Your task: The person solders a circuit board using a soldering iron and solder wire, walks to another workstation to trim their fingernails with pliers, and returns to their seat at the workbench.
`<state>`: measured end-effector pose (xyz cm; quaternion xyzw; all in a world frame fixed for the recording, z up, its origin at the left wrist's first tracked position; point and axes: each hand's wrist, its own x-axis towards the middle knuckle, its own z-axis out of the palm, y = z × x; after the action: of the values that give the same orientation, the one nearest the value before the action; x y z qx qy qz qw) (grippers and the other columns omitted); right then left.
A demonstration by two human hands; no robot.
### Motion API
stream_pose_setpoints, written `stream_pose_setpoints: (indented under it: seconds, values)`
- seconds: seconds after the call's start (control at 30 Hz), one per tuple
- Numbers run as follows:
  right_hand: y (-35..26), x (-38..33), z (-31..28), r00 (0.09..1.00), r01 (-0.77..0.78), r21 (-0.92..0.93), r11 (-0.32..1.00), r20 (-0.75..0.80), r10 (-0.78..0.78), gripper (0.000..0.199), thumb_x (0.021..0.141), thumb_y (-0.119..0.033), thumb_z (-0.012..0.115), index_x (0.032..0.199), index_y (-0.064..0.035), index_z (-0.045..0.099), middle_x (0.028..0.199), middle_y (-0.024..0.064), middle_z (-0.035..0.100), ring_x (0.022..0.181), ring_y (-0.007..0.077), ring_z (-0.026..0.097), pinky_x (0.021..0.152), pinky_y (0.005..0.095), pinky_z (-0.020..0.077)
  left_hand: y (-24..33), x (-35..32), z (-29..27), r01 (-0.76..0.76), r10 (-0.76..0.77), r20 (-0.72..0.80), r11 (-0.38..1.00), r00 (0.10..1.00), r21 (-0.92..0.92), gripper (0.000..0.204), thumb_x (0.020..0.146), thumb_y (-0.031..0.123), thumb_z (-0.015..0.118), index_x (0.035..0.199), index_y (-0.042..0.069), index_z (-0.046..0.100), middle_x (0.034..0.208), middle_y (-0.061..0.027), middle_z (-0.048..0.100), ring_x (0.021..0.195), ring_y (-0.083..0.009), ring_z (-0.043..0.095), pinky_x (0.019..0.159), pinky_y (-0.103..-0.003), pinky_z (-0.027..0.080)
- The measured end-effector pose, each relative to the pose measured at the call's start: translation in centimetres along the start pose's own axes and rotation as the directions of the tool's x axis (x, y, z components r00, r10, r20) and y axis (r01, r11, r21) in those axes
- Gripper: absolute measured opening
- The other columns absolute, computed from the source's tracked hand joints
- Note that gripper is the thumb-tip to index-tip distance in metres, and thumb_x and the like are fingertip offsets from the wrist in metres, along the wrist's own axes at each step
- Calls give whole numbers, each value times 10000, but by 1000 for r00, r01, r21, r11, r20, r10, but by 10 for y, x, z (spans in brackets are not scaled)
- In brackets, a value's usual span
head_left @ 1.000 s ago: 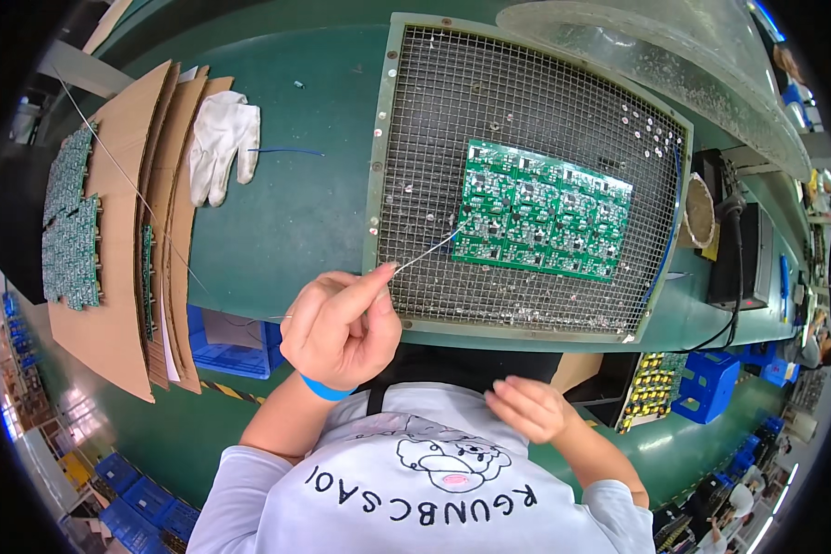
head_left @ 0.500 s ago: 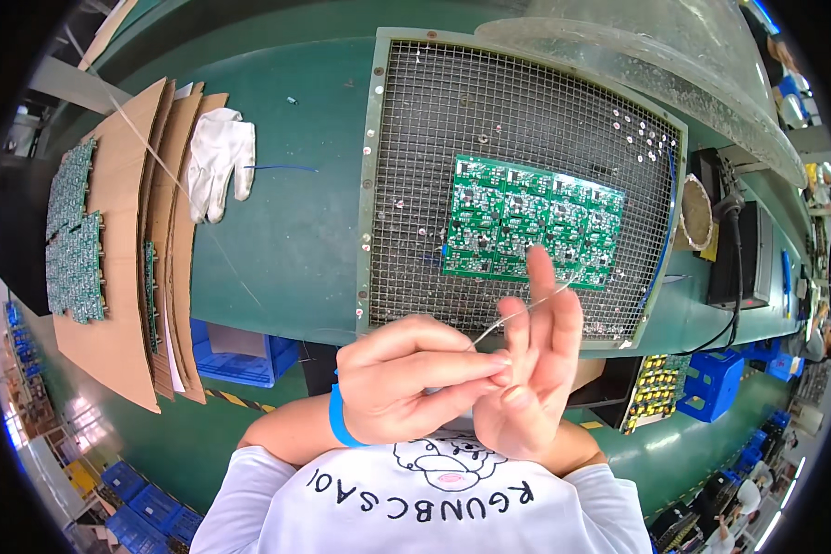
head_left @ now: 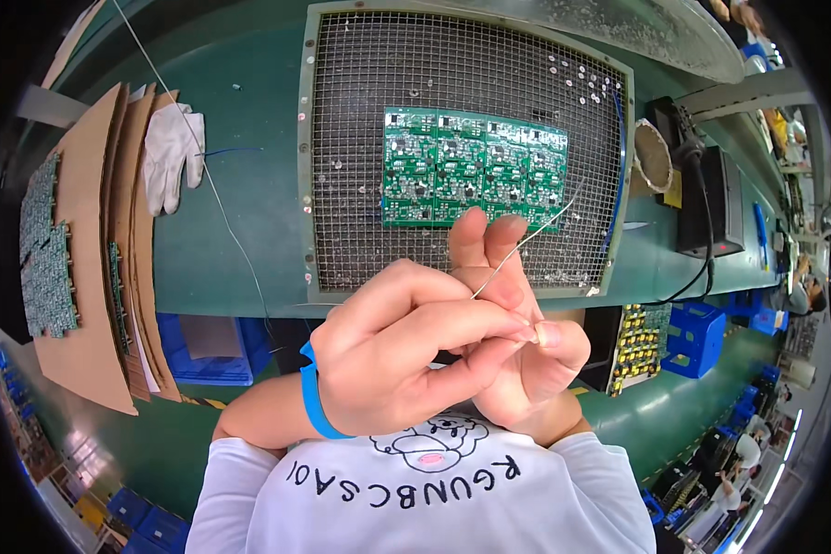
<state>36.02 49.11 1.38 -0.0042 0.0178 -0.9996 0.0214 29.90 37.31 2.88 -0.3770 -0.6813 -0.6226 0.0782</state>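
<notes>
In front of my chest my two hands meet over a thin silvery wire point(head_left: 532, 238) that looks like solder wire. My left hand point(head_left: 392, 355), with a blue band at its wrist, pinches it between thumb and fingertips. Fingers curled upward, my right hand point(head_left: 526, 346) has its thumb against the left fingertips, and the wire crosses its fingers. The wire's free end slants up to the right, over the mesh. Just beyond the fingers lies a green circuit board panel point(head_left: 475, 171), flat on a metal mesh rack point(head_left: 360, 249). Neither hand touches the board.
Small white rings point(head_left: 582, 81) lie on the mesh. At left are a white glove point(head_left: 173, 152), cardboard sheets point(head_left: 83, 249) and more circuit boards point(head_left: 48, 249). A long thin strand point(head_left: 214, 189) hangs across the left side. At right stand a round container point(head_left: 653, 157) and a black box point(head_left: 716, 203).
The view has shifted, so the rack and board appear further left and up. My right hand's fingers have bent in, and its thumb has closed toward my left fingertips.
</notes>
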Motion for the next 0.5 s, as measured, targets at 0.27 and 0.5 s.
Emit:
stream_pose_setpoints:
  seconds: [0.27, 0.5]
  values:
    - [3, -5, -4, 998, -1, -38, 999, 60, 3, 662, 713, -49, 571, 1345, -78, 372, 1427, 132, 321, 949, 142, 452, 902, 254, 387, 4, -10, -4, -102, 104, -12, 988, 995, 116, 267, 620, 44, 825, 854, 73, 700, 769, -47, 580, 575, -115, 569, 472, -228, 460]
    - [-21, -15, -30, 882, 436, -803, 406, 292, -370, 350, 786, -25, 604, 1115, -17, 486, 1232, 199, 479, 910, 202, 533, 792, 301, 465, -1, -25, -81, 155, 33, -256, 720, 966, 677, 500, 794, 58, 712, 1268, 75, 555, 1280, -125, 509, 805, -196, 637, 659, -247, 520]
